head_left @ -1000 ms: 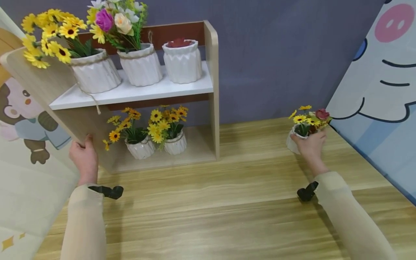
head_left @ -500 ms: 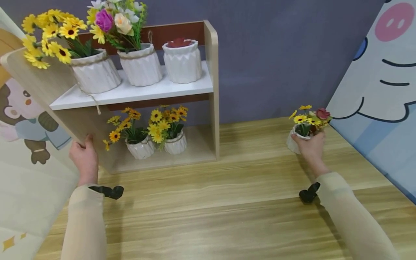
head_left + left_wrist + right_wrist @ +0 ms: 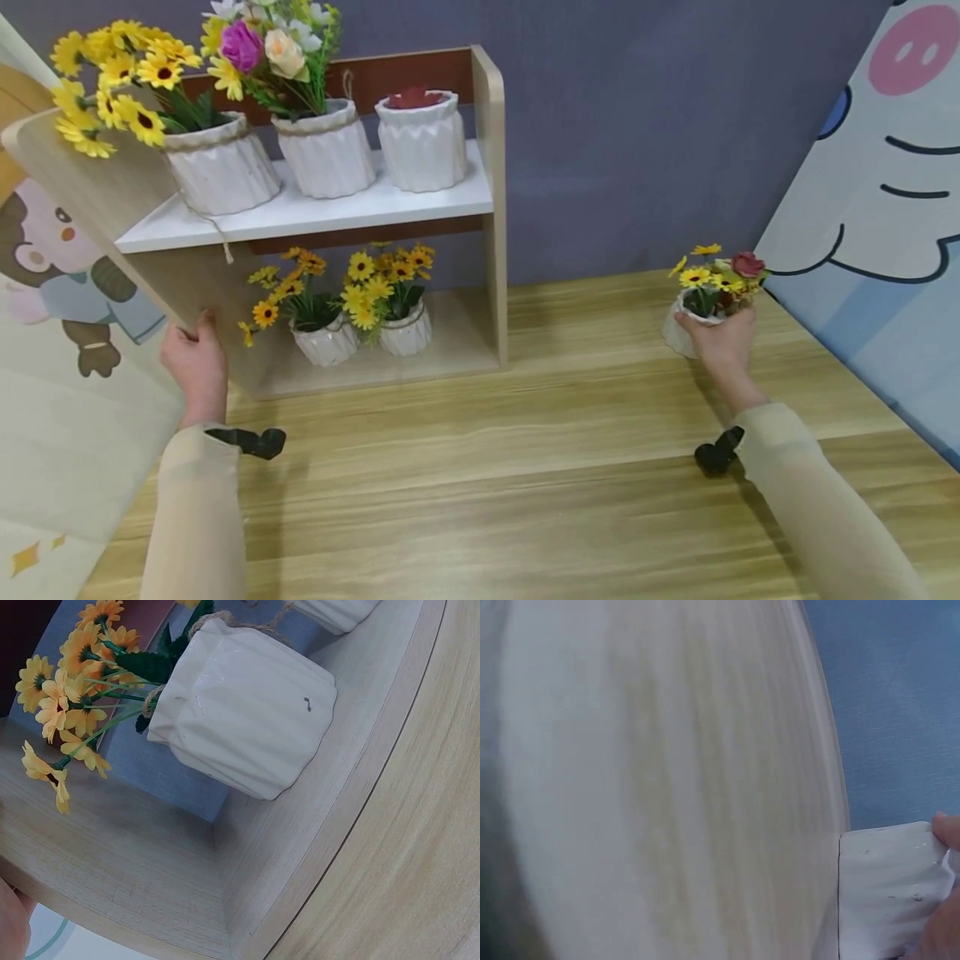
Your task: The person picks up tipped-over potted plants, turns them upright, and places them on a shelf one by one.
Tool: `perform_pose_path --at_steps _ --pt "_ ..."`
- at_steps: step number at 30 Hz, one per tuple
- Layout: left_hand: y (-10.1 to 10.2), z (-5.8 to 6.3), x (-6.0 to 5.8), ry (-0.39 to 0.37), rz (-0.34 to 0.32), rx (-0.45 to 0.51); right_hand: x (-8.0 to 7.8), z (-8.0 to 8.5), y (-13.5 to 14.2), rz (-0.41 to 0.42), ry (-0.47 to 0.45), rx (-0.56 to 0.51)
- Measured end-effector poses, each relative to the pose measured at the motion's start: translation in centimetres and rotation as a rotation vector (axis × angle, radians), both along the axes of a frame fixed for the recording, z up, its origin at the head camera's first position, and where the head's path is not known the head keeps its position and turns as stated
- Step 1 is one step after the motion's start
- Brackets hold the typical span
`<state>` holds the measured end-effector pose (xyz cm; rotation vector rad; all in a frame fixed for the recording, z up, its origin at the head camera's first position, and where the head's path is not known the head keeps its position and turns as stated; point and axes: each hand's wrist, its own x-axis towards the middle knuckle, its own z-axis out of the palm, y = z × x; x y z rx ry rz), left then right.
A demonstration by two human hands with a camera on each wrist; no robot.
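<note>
My right hand [image 3: 723, 337] grips the rim of a small white flowerpot [image 3: 678, 332] on the right of the table. Yellow daisies and a dark pink rose [image 3: 747, 265] stand up from this pot. In the right wrist view the white pot [image 3: 889, 889] sits upright, thumb and fingers at its rim. On the other side, my left hand [image 3: 197, 367] holds the left side panel of a wooden two-tier shelf [image 3: 491, 208]. A flowerpot with yellow-orange daisies [image 3: 324, 343] stands on the lower tier beside that panel, and it fills the left wrist view as a white fluted pot [image 3: 247, 705].
Another daisy pot [image 3: 407, 332] shares the lower tier. Above stand a large daisy pot [image 3: 221, 171], a mixed bouquet pot [image 3: 326, 154] and a white pot with a red plant [image 3: 422, 146]. Cartoon panels [image 3: 885, 217] flank the table [image 3: 525, 500]; a grey wall [image 3: 637, 133] rises behind.
My right hand and the flowerpot in it have shifted very slightly right in the head view. My left hand stays on the shelf's side panel.
</note>
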<state>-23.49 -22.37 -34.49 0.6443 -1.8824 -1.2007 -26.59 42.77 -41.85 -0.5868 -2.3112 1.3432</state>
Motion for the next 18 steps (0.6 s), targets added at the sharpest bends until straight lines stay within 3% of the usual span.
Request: perform_pose_path --at_steps 9,18 --pt "-0.1 0.0 0.0 -0.008 -0.012 0.021 0.5 -0.1 0.0 0.009 0.009 0.035" --pt "-0.1 0.1 0.1 -0.026 -0.012 0.005 1.3 0.3 -0.6 0.084 0.051 0.132"
